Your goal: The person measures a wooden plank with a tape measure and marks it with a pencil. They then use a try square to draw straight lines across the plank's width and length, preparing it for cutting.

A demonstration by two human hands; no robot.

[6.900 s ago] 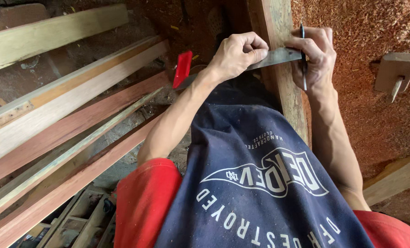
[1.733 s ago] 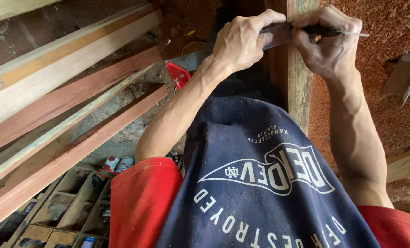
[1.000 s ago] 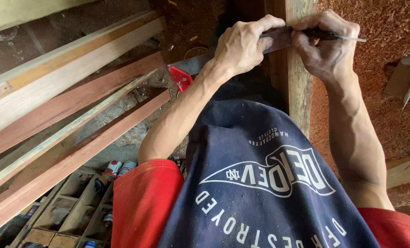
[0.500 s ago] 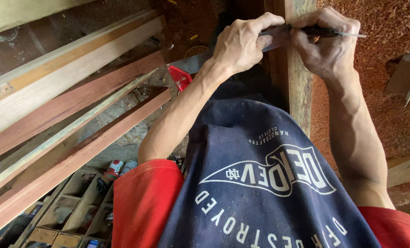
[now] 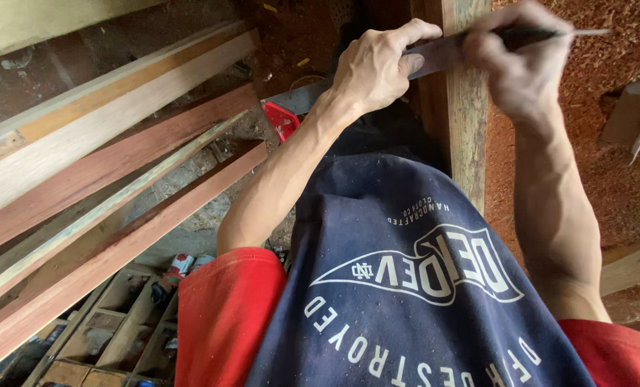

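Two hands are working at one upright wooden plank (image 5: 465, 136): the left hand (image 5: 372, 68) is pressing a metal square (image 5: 435, 56) flat across the plank's face, its fingers spread over the blade with the forefinger stretched along the upper edge, while the right hand (image 5: 524, 61) is pinching a dark pencil (image 5: 531, 34) with its fingers closed around the barrel. That hand is blurring, so I cannot tell whether the tip is touching the wood.

Doing this well, as I judge it, is calling for the left hand to be bearing down steadily so the blade is not creeping, and for the pencil to be riding tight against the blade's edge in one even pass.

Counting the rest: one red stock (image 5: 280, 120) of the square is showing below the left wrist, about five long boards (image 5: 112, 172) are lying slanted at the left, one partitioned wooden tray (image 5: 112, 326) is sitting at the bottom left, and one wooden mallet (image 5: 637, 118) is resting on the sawdust (image 5: 607, 186) at the right.
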